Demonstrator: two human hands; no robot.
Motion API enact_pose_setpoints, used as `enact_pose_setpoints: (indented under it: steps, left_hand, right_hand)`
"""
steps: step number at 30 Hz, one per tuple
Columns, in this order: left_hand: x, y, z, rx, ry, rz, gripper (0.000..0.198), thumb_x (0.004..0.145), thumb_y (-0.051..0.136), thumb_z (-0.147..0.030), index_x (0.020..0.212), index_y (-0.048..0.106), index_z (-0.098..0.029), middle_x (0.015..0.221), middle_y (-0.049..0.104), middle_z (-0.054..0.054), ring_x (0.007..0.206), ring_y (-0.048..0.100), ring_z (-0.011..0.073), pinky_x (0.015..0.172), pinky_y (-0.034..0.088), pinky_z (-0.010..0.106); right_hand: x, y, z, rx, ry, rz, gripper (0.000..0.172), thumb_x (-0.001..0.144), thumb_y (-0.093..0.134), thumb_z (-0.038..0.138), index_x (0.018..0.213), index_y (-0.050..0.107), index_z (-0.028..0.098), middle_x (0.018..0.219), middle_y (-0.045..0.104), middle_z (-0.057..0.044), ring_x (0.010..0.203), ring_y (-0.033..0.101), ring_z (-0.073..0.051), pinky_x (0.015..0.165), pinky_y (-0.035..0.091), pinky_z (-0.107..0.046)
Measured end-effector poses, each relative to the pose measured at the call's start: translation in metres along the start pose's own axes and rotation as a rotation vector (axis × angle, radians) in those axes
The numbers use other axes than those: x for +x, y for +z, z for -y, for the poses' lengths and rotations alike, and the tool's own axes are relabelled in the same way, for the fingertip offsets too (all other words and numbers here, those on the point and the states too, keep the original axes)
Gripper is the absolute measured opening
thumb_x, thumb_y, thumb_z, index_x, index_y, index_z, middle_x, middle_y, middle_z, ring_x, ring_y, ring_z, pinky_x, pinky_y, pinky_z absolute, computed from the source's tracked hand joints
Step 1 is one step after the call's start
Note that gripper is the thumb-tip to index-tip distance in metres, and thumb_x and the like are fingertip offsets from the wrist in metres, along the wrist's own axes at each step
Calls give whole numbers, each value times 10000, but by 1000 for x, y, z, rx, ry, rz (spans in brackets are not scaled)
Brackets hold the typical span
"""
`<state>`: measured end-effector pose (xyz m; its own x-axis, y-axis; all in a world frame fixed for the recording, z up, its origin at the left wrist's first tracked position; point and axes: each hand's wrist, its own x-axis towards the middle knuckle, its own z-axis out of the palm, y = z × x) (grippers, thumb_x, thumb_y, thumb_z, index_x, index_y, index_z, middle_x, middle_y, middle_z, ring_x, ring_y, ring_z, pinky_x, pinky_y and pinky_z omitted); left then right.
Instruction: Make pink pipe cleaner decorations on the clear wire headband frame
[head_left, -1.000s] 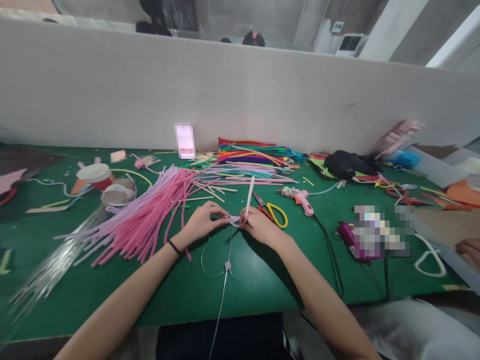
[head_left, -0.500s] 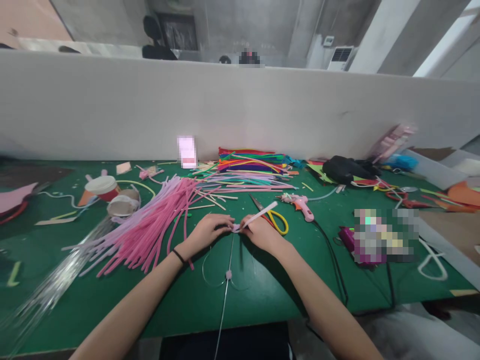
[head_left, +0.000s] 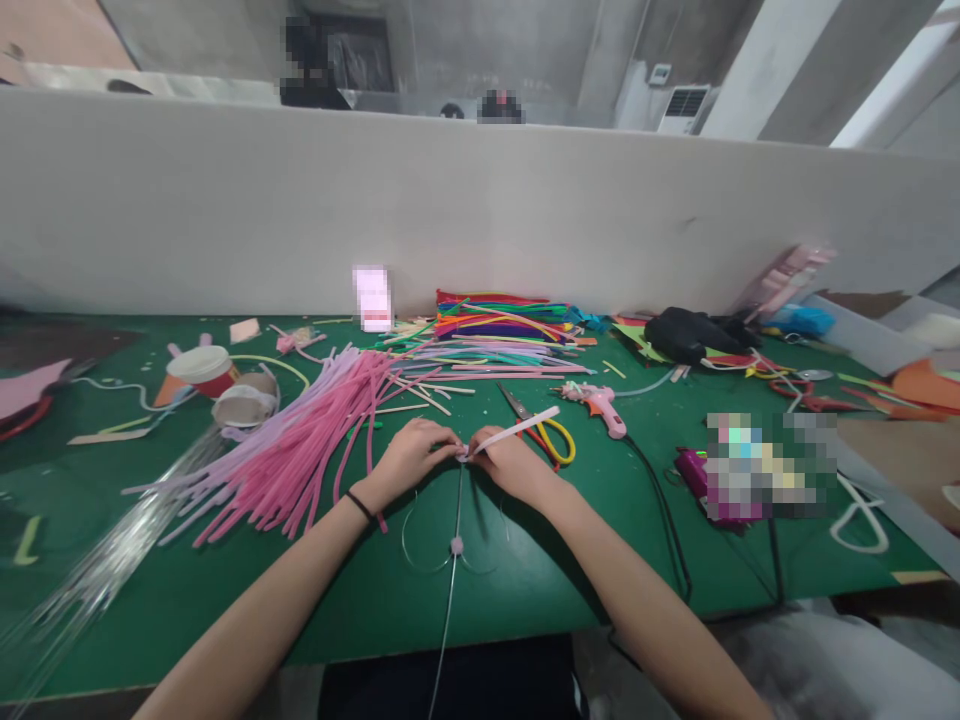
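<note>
Over the middle of the green table, my left hand pinches one end of a pale pink pipe cleaner at the top of a thin wire stem. My right hand closes on the same pipe cleaner from the other side, and its free end sticks out up and to the right over the knuckles. The fingertips partly hide the small wound part between them. Lower on the stem sits a small pinkish ball, with thin clear wire loops at both sides.
Left of my hands lies a heap of pink and lilac pipe cleaners. Scissors and a pink glue gun lie to the right, the gun's cord running forward. Coloured pipe cleaners are stacked by the white partition.
Both hands have drawn slightly closer together and moved a little left with the pipe cleaner. Its loose end sits lower against the right hand.
</note>
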<state>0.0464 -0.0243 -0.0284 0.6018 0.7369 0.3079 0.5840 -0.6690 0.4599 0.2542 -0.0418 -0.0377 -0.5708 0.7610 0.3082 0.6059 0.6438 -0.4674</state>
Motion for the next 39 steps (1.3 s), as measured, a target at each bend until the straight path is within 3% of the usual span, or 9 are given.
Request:
enact_pose_setpoints:
  steps: [5, 18, 22, 26, 29, 32, 39]
  left_hand:
    - [0, 1, -3, 1, -27, 8, 231, 945, 545, -369, 866, 712, -229, 834, 736, 0, 794, 642, 173, 806, 413, 291]
    - [0, 9, -11, 149, -111, -66, 293, 972, 471, -372, 825, 661, -204, 815, 713, 34, 808, 613, 195, 803, 416, 305]
    - [2, -3, -7, -36, -178, 10, 290, 940, 523, -419, 853, 710, -214, 843, 739, 20, 808, 655, 186, 769, 442, 274]
    - [-2, -26, 10, -230, -197, 108, 328, 840, 644, -467, 1037, 727, -218, 1005, 757, 22, 923, 687, 202, 840, 480, 272]
    - [-7, -34, 21, -199, -152, 69, 326, 817, 663, -453, 1039, 720, -220, 1032, 743, 32, 977, 671, 205, 907, 484, 311]
    - [-8, -29, 26, -116, -84, 9, 286, 819, 671, -430, 1012, 715, -224, 1043, 717, 43, 1008, 642, 211, 945, 469, 353]
    - [-4, -8, 16, -61, -20, 3, 195, 866, 644, -391, 921, 723, -222, 972, 673, 43, 977, 599, 200, 917, 464, 343]
  right_hand:
    - [0, 7, -4, -49, -1, -1, 78, 905, 570, 119, 949, 635, 121, 958, 666, -112, 945, 623, -220, 880, 496, -346]
    - [-1, 13, 2, -234, 14, -9, 91, 945, 449, 104, 949, 535, 133, 935, 601, -115, 851, 544, -224, 767, 474, -348]
    - [0, 14, 1, -202, 0, -19, 75, 955, 460, 130, 958, 535, 126, 949, 599, -125, 881, 540, -233, 793, 475, -363]
    - [2, 17, -2, -137, -18, -41, 78, 944, 468, 105, 961, 535, 140, 948, 601, -111, 908, 541, -232, 811, 471, -365]
    - [3, 19, -3, -80, -12, -59, 71, 950, 474, 124, 965, 538, 152, 956, 603, -106, 919, 548, -228, 820, 468, -365]
    - [3, 18, -3, -54, 1, -53, 62, 953, 484, 143, 970, 543, 151, 973, 607, -108, 942, 549, -230, 840, 463, -369]
    - [2, 17, -1, -79, 26, -42, 52, 952, 501, 167, 947, 551, 153, 959, 609, -107, 926, 539, -233, 836, 452, -375]
